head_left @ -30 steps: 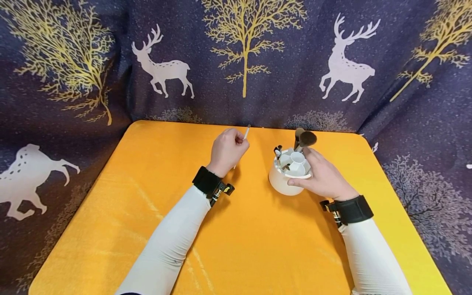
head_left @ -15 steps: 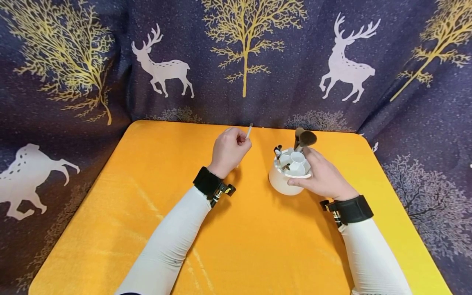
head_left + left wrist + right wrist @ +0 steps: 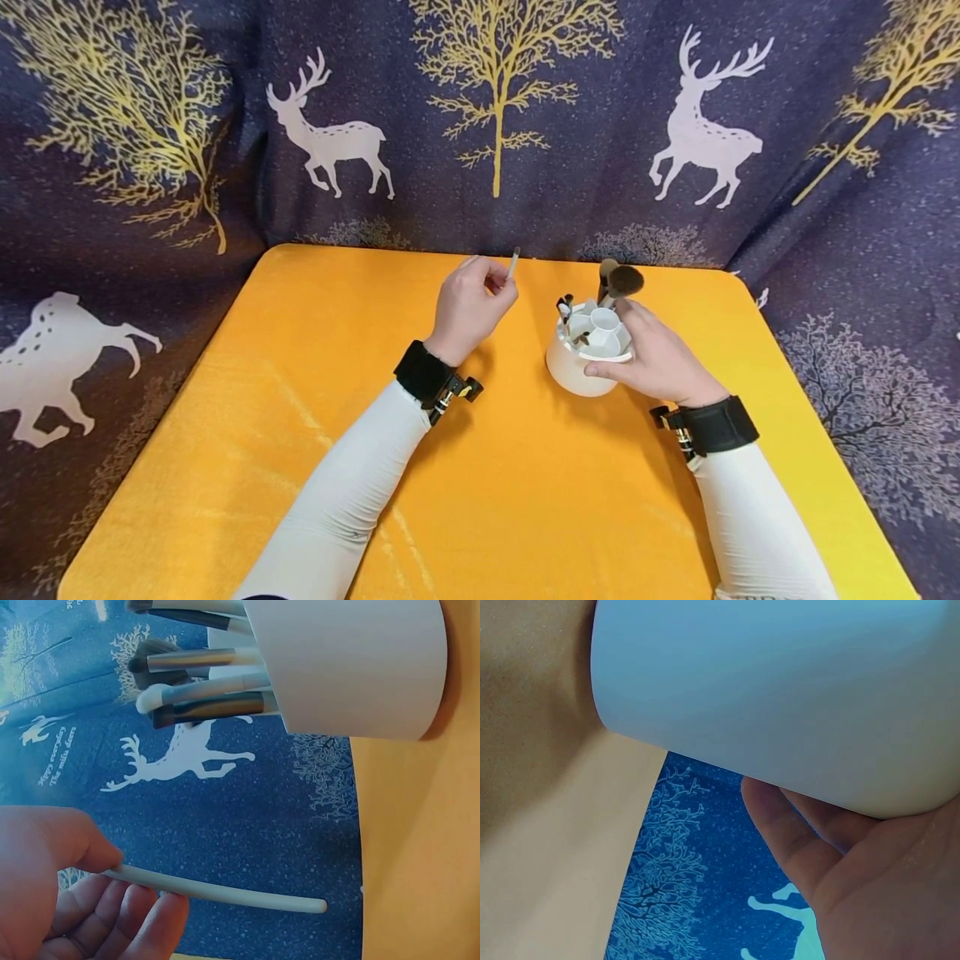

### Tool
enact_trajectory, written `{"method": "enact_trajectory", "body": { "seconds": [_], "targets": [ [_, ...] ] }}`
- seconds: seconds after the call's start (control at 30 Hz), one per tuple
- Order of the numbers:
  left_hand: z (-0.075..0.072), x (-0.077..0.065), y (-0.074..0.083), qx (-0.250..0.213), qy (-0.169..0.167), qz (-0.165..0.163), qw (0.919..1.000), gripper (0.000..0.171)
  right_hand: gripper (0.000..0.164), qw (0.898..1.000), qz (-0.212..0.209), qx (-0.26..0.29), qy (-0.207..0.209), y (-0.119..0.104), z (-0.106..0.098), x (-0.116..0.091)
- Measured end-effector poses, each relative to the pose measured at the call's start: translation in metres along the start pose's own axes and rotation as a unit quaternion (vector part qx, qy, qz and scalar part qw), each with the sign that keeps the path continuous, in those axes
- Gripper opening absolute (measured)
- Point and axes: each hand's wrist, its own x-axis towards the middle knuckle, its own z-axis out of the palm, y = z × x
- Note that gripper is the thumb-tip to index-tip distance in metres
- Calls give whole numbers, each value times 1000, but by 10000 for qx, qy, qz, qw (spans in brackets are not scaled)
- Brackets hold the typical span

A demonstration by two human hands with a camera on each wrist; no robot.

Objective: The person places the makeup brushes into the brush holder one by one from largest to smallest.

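Note:
My left hand (image 3: 474, 307) pinches a slim makeup brush (image 3: 225, 892) between thumb and fingers, above the table. In the head view the brush's small dark tip points up and away from me; its pale handle end shows in the left wrist view. To the right stands a white round brush holder (image 3: 577, 371) with several inner compartments. My right hand (image 3: 663, 354) grips the holder's right side, thumb on the near wall and fingers behind. Two big fluffy brushes (image 3: 625, 283) rise from the back of the holder, and several small brushes (image 3: 566, 308) lean at its left.
An orange-yellow cloth covers the table (image 3: 480, 500). Behind it hangs a dark blue curtain (image 3: 555, 167) printed with white deer and yellow trees, meeting the table's far edge. Black straps with small cameras circle both wrists.
My left hand has drifted slightly right toward the holder, with the brush moving along in its pinch. The right hand and the holder have stayed in place.

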Motion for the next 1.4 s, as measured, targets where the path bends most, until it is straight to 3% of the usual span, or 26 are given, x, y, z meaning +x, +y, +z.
{"method": "enact_trajectory", "body": {
  "seconds": [0.23,0.67,1.1,1.4],
  "targets": [
    [2,0,5,-190,-19,235,9995,7,115,10000,64,-26,0,0,0,-1],
    [7,-3,13,-825,-108,313,9960,9,115,9999,83,-86,30,0,0,-1],
    [11,-8,27,-1618,-138,521,9853,9,118,9999,92,-72,1,0,-1,0],
    [14,-13,40,-2132,-273,474,9755,9,116,10000,51,-50,42,0,0,0]
  ]
}}
